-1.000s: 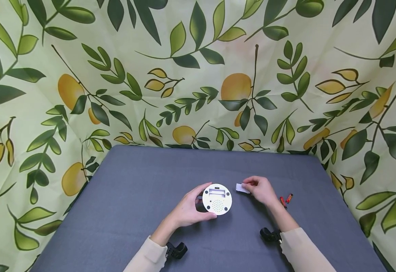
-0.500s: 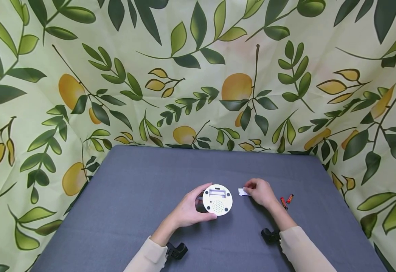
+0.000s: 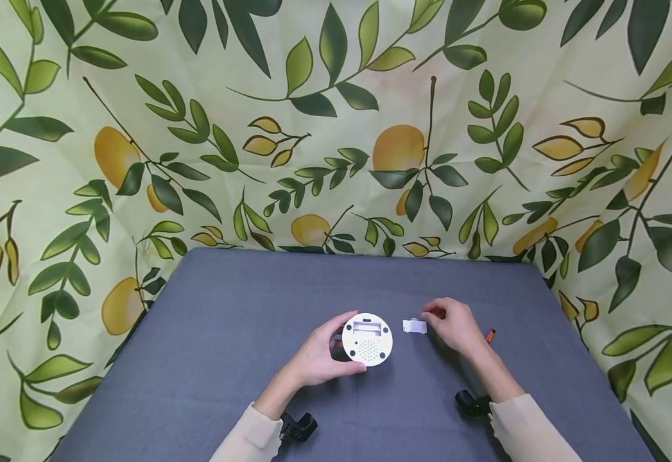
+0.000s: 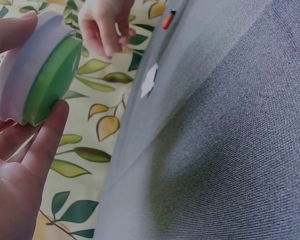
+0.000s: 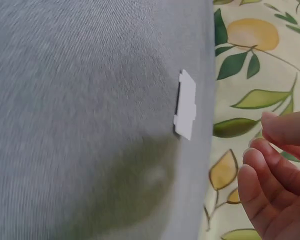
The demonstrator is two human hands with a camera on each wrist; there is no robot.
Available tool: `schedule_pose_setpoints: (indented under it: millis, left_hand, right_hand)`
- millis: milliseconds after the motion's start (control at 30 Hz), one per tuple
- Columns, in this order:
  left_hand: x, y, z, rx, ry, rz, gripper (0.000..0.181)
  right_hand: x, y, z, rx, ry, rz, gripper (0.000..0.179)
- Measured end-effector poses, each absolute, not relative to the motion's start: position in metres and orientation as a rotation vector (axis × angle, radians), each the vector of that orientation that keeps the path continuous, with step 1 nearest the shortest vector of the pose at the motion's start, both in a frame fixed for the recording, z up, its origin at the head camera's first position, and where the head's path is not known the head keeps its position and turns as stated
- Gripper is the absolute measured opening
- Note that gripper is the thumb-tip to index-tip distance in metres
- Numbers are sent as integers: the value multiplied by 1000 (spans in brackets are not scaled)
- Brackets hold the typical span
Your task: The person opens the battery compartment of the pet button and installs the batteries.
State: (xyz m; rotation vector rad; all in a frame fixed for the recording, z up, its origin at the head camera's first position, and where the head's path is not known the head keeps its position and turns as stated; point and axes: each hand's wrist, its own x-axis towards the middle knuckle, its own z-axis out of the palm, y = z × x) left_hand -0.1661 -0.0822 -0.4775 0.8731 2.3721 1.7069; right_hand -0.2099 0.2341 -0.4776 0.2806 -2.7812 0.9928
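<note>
My left hand holds a round white device on edge, thumb and fingers spread around its rim. Its underside faces the head camera, with an uncovered battery compartment, small dark feet and a pattern of little holes. A green domed side shows in the left wrist view. The white battery cover lies flat on the cloth to the device's right. Just beyond the cover hovers my right hand, apart from it, fingers loosely bent and holding nothing.
A red battery lies on the dark grey cloth-covered table, beside my right forearm. Leaf-and-fruit printed fabric hangs behind the table and along its sides. Each wrist carries a black camera.
The right hand has let go of the battery cover, leaving it on the table, and has moved off to the right. One battery is now hidden by the right arm. The left hand stays put.
</note>
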Motion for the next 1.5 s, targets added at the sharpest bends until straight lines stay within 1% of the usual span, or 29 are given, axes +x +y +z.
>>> schedule_pose_setpoints:
  millis: [167, 400, 733, 1067, 1500]
  left_hand:
    - [-165, -83, -478, 875, 2380, 1703, 91]
    - [-165, -84, -477, 859, 2377, 1717, 90]
    - [-165, -86, -479, 884, 2394, 1719, 88]
    - [-167, -84, -477, 864, 2376, 1715, 91]
    - [-166, -83, -478, 856, 2360, 1718, 89]
  right_hand:
    - [-194, 246, -470, 308, -2742, 875, 4]
    - [-179, 269, -470, 266, -2752, 738, 6]
    - [-173, 292, -482, 188, -2763, 647, 8]
    - [-171, 301, -489, 74, -2894, 612, 15]
    - [-170, 304, -494, 107, -3000, 625, 9]
